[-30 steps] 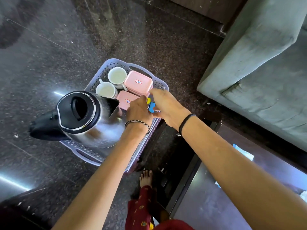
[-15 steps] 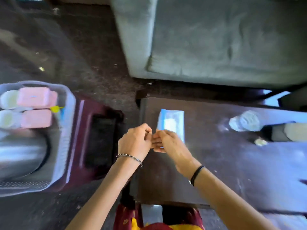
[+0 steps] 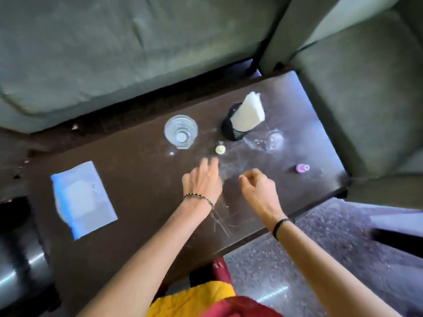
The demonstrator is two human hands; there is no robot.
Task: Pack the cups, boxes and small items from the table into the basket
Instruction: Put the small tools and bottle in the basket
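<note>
Both my hands hover over the dark table. My left hand has its fingers stretched out and holds nothing; it is just short of a small pale yellow cap-like item. My right hand is loosely curled with nothing visible in it. A clear plastic cup stands upright behind my left hand. A small purple item lies to the right. A blue and white flat packet lies at the left. The basket is out of view.
A black mesh holder with white napkins stands at the back of the table. A second clear glass is beside it, blurred. Grey sofas border the table at the back and the right. Speckled floor lies at the lower right.
The view has swung from the basket on the floor to the table's right part. Both hands left the basket and moved over the table, now apart and empty.
</note>
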